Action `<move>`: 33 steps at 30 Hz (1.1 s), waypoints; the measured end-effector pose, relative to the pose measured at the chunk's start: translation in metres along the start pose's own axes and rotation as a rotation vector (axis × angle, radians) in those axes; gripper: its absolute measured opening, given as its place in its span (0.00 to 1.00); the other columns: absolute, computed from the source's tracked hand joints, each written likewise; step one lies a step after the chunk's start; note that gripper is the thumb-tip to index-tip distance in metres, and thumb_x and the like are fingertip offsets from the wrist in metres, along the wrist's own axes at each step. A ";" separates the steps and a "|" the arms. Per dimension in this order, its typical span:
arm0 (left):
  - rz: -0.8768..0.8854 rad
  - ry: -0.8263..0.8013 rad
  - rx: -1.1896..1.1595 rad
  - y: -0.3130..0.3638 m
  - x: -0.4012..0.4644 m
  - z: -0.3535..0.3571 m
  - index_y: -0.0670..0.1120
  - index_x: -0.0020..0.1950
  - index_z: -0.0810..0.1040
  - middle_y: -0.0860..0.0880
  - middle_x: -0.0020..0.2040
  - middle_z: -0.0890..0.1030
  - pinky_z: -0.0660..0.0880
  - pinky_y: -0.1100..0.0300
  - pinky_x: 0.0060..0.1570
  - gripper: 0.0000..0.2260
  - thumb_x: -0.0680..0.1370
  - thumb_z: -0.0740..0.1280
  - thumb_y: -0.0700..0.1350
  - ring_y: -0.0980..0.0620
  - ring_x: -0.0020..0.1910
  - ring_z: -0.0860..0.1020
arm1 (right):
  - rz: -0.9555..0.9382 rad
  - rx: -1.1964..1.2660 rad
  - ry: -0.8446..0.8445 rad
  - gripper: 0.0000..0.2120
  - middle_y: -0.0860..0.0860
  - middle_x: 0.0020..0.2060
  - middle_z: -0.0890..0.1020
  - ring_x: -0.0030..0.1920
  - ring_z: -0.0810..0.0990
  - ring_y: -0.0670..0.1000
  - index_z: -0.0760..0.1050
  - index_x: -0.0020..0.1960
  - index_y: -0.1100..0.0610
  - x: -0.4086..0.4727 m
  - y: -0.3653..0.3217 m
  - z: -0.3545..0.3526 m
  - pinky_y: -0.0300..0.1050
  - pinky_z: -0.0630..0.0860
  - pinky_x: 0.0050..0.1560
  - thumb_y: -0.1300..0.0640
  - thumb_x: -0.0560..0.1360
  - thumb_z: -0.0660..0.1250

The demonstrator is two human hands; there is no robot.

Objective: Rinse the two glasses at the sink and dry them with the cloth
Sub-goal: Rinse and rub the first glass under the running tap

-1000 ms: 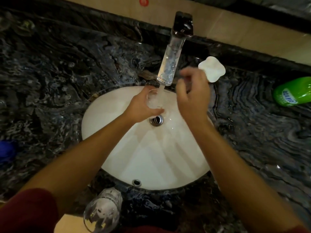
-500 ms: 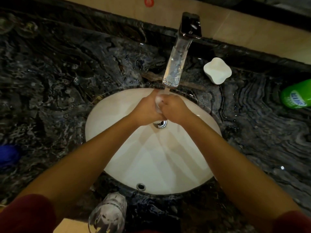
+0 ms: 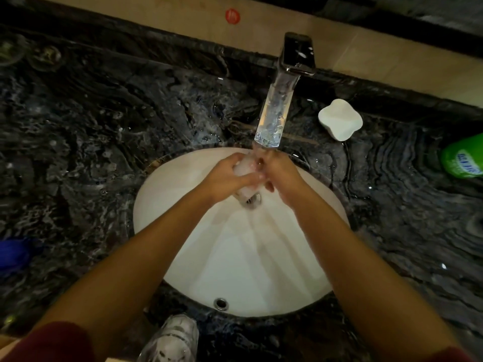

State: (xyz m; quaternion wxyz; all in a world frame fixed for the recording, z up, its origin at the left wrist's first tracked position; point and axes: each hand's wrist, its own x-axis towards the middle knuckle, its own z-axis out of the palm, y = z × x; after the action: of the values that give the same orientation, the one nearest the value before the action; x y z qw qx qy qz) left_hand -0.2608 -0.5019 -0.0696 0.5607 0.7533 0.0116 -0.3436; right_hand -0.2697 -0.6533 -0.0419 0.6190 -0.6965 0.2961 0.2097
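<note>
A clear glass (image 3: 245,176) is held under the running water of the faucet (image 3: 285,87), over the white sink (image 3: 235,270). My left hand (image 3: 224,178) wraps around the glass from the left. My right hand (image 3: 279,173) presses against it from the right, fingers on its rim and side. Water flows over the glass and down toward the drain (image 3: 253,201). A second glass (image 3: 170,340) lies on its side on the counter at the sink's near edge, between my forearms. A blue cloth (image 3: 13,253) lies at the far left edge.
The dark marble counter (image 3: 104,152) is wet around the basin. A white soap dish (image 3: 339,118) stands right of the faucet. A green bottle (image 3: 462,158) lies at the right edge. Faint round glass objects (image 3: 44,57) sit at the back left.
My right hand came down from near the faucet and closed against the glass beside my left hand. Both hands now hold the glass under the stream, turned more toward lying sideways.
</note>
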 end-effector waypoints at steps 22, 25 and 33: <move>-0.355 -0.096 -0.723 -0.030 0.012 0.028 0.47 0.64 0.80 0.47 0.47 0.87 0.82 0.52 0.46 0.26 0.82 0.59 0.66 0.48 0.45 0.86 | 0.030 -0.197 0.197 0.22 0.58 0.61 0.81 0.59 0.82 0.59 0.74 0.66 0.56 0.013 0.034 0.046 0.53 0.79 0.60 0.41 0.81 0.58; -0.323 -0.096 -0.739 -0.026 0.011 0.032 0.44 0.62 0.80 0.44 0.45 0.85 0.81 0.50 0.44 0.27 0.81 0.59 0.66 0.46 0.39 0.84 | 0.122 -0.099 0.201 0.14 0.55 0.43 0.85 0.35 0.83 0.48 0.77 0.44 0.55 0.027 0.024 0.031 0.34 0.75 0.31 0.49 0.83 0.61; -0.375 -0.062 -0.978 -0.036 0.025 0.033 0.45 0.60 0.79 0.48 0.48 0.86 0.77 0.57 0.56 0.23 0.85 0.56 0.62 0.53 0.49 0.84 | -0.189 -0.566 0.302 0.29 0.59 0.82 0.57 0.81 0.58 0.57 0.52 0.82 0.59 -0.039 0.042 0.076 0.51 0.58 0.78 0.47 0.86 0.52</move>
State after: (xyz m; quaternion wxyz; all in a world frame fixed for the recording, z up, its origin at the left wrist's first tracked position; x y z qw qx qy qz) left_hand -0.2730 -0.5254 -0.1177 0.7757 0.3779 0.2888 -0.4148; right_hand -0.3210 -0.5746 -0.0585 0.3668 -0.8884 0.2487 0.1196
